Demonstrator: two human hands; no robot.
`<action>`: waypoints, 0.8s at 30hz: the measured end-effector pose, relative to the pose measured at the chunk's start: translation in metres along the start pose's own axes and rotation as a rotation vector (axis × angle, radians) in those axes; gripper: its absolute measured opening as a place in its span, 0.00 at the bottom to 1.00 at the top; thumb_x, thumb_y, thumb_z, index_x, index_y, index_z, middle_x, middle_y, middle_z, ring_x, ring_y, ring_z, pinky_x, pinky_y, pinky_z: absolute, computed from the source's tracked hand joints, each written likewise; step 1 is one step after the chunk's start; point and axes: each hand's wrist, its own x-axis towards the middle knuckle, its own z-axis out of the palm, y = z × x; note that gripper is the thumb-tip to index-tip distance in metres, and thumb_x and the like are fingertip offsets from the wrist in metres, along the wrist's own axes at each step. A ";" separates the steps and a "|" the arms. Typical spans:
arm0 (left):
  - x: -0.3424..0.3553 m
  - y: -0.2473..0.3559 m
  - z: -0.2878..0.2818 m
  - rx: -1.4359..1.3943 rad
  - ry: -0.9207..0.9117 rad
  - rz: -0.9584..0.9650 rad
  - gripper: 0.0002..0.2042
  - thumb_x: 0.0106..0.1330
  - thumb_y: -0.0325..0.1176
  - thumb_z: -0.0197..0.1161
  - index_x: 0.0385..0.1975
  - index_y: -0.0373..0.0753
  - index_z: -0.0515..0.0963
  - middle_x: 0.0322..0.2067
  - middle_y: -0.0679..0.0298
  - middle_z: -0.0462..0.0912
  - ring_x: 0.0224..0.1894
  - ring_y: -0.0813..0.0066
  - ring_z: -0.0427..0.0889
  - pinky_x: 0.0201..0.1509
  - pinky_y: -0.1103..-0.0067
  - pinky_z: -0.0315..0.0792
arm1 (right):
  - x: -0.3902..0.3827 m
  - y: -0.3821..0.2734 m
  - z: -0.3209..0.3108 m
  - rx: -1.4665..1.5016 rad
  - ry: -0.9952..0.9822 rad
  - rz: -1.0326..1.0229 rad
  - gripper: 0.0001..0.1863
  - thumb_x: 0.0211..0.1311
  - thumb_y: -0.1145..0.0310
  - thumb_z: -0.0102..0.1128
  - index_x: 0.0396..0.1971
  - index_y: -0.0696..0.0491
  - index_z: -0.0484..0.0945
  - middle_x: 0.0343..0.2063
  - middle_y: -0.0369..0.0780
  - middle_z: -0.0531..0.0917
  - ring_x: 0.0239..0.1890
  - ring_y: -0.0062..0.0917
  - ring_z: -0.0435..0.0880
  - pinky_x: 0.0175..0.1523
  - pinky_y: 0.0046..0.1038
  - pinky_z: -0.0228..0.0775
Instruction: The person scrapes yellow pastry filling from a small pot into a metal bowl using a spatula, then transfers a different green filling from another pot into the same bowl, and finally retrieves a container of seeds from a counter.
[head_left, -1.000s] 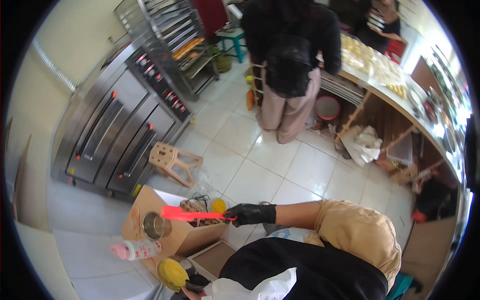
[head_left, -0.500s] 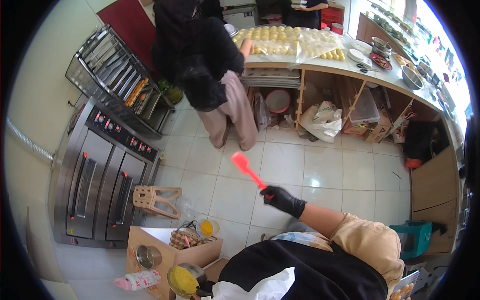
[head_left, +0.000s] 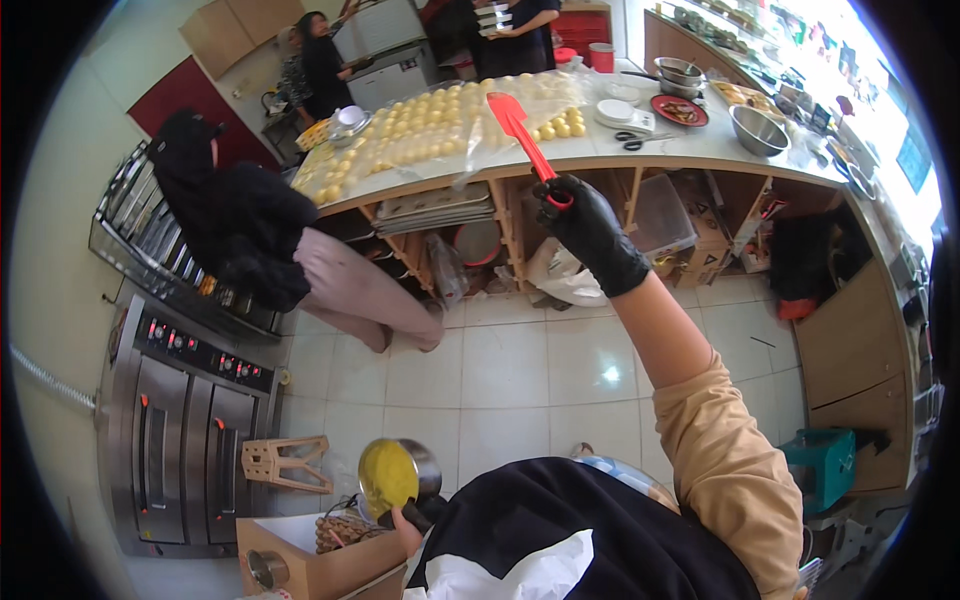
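Observation:
My right hand [head_left: 595,235], in a black glove, is closed round the handle of a red spatula [head_left: 527,142]. Its blade points up and to the left, appearing in front of the long worktable [head_left: 560,148]. Low in the view, my left hand [head_left: 408,528] grips the dark handle of a steel saucepan [head_left: 425,468], with part of that hand hidden. A thick yellow mixture [head_left: 386,474] lies in the pan, which is tilted so its inside shows. Rows of pale yellow dough balls [head_left: 420,122] rest on the worktable, partly under clear plastic sheet [head_left: 485,140].
A co-worker in black [head_left: 235,225] stands at the left by a tray rack [head_left: 130,220]. Below are a steel oven [head_left: 190,430] and a beige stool [head_left: 285,463]. A wooden box [head_left: 300,565] holds egg trays. A teal stool [head_left: 822,468] stands at right.
My right hand has raised the spatula toward the worktable. The saucepan has come up from beside the wooden box in my left hand. My view has shifted, and the co-worker now appears farther left.

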 end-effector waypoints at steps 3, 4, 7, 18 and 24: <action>0.017 -0.018 0.070 0.057 -0.075 -0.043 0.18 0.51 0.43 0.59 0.34 0.35 0.73 0.29 0.64 0.77 0.27 0.73 0.78 0.27 0.77 0.74 | -0.028 -0.013 -0.042 -0.221 0.050 -0.021 0.04 0.48 0.78 0.53 0.27 0.60 0.71 0.23 0.40 0.75 0.23 0.21 0.73 0.29 0.20 0.66; 0.007 -0.029 0.103 0.049 -0.076 -0.054 0.18 0.51 0.43 0.59 0.34 0.35 0.73 0.29 0.64 0.77 0.27 0.73 0.78 0.27 0.77 0.74 | -0.037 -0.012 -0.057 -0.390 0.029 -0.087 0.04 0.50 0.76 0.52 0.28 0.59 0.71 0.24 0.39 0.75 0.22 0.20 0.72 0.28 0.19 0.65; -0.013 -0.037 0.220 0.229 0.059 0.188 0.14 0.50 0.41 0.60 0.28 0.36 0.73 0.23 0.67 0.76 0.22 0.76 0.77 0.23 0.80 0.73 | -0.052 -0.018 -0.090 0.886 0.088 0.575 0.07 0.53 0.72 0.49 0.32 0.58 0.69 0.25 0.39 0.73 0.19 0.19 0.68 0.26 0.19 0.62; 0.018 -0.090 0.422 0.627 -0.094 0.258 0.12 0.45 0.35 0.62 0.24 0.33 0.74 0.21 0.67 0.75 0.21 0.77 0.75 0.22 0.80 0.69 | -0.014 -0.034 -0.170 0.583 0.225 0.378 0.09 0.54 0.71 0.46 0.34 0.57 0.65 0.23 0.37 0.69 0.20 0.18 0.65 0.26 0.18 0.58; 0.033 -0.144 0.541 0.897 -0.329 0.275 0.10 0.47 0.33 0.60 0.24 0.31 0.74 0.23 0.64 0.77 0.24 0.79 0.75 0.28 0.82 0.68 | -0.037 0.016 -0.284 0.777 0.455 0.504 0.14 0.55 0.67 0.48 0.41 0.57 0.66 0.22 0.36 0.69 0.21 0.17 0.65 0.27 0.18 0.60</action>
